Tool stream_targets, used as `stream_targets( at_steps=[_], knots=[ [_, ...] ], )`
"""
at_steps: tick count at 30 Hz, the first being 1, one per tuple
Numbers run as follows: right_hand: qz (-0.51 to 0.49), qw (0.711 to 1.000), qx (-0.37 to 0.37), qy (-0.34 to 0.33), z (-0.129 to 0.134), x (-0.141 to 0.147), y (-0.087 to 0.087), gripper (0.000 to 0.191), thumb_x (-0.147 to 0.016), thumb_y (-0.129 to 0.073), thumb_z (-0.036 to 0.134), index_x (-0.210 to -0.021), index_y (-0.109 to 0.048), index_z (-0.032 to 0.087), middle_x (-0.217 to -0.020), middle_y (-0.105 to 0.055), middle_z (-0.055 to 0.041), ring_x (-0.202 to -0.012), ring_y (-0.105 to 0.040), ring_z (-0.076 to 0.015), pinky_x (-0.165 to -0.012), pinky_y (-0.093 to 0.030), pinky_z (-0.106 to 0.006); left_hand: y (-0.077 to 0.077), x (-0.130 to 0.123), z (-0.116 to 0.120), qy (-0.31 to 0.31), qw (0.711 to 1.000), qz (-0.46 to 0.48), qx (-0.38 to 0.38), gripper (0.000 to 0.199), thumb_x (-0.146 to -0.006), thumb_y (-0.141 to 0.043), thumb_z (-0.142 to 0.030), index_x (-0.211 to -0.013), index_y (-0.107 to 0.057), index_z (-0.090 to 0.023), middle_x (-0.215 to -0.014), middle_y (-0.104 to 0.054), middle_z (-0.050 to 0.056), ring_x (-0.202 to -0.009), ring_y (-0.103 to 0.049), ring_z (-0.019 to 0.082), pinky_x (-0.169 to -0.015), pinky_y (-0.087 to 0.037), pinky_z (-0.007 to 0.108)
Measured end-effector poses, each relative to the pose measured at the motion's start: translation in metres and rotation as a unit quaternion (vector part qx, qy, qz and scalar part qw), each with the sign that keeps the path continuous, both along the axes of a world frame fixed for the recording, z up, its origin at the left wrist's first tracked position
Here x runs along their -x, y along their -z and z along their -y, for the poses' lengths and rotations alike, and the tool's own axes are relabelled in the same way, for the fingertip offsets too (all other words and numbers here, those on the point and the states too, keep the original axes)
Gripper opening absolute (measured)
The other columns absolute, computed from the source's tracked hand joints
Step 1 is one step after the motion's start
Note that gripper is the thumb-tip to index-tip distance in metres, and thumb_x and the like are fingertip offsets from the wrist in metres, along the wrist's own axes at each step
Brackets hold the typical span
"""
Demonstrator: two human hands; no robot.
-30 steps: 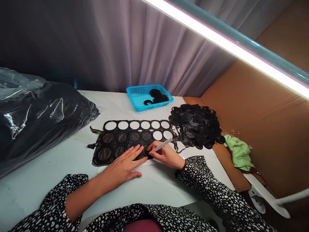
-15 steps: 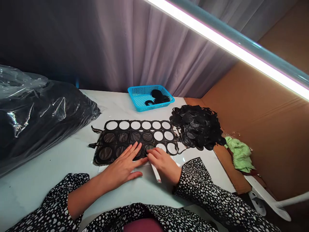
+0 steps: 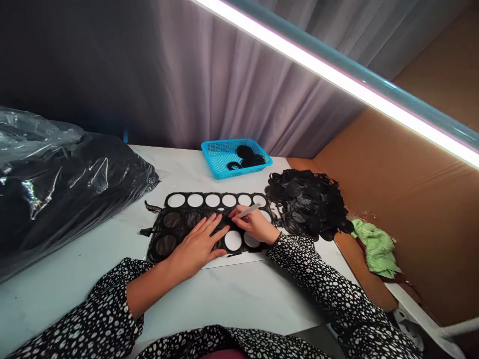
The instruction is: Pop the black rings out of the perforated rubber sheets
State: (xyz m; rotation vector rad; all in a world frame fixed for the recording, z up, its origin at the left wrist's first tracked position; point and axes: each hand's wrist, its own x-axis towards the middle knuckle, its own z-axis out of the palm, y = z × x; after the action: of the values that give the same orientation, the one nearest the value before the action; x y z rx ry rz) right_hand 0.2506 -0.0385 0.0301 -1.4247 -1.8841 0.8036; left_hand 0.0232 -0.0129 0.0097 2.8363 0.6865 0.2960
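A black sheet (image 3: pixel 157 253) with rows of round rings lies flat on the table; some rings show white inside and others hold dark discs (image 3: pixel 172 219). My left hand (image 3: pixel 196 248) presses on its lower middle, palm down with the fingers spread. Pinched in my right hand (image 3: pixel 259 227) is a slim white stick-like tool (image 3: pixel 250 210), its rear end leaning up to the right. The tool's tip is hidden by my fingers, at a dark spot in the middle row, close to my left fingertips. White shows in the ring (image 3: pixel 233 241) just below.
Behind the sheet stands a blue basket (image 3: pixel 220 174) holding black pieces. A heap of black discs (image 3: pixel 307 204) is piled to the right. A large plastic bag (image 3: pixel 75 194) takes up the left side. A green cloth (image 3: pixel 376 247) lies by the cardboard wall (image 3: pixel 422 199).
My right hand has moved up from the bottom row to the middle row, the tool now slanting up right. A bottom-row ring that was dark now shows white. My left hand stays on the sheet.
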Motion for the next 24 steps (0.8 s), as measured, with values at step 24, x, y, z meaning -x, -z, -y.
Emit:
stream_targets(
  at_steps=[24],
  knots=[
    [0.116, 0.952, -0.128, 0.253, -0.012, -0.025, 0.013, 0.019, -0.095, -0.042, 0.023, -0.078, -0.049, 0.021, -0.071, -0.056, -0.0028, -0.067, -0.051, -0.0187, -0.065, -0.041, -0.028, 0.020, 0.005, -0.006, 0.000, 0.999, -0.001, -0.037, 0.059, -0.095, -0.051, -0.056, -0.147, -0.041, -0.030, -0.157, -0.031, 0.013, -0.143, -0.029, 0.034, -0.112, -0.033, 0.050]
  ],
)
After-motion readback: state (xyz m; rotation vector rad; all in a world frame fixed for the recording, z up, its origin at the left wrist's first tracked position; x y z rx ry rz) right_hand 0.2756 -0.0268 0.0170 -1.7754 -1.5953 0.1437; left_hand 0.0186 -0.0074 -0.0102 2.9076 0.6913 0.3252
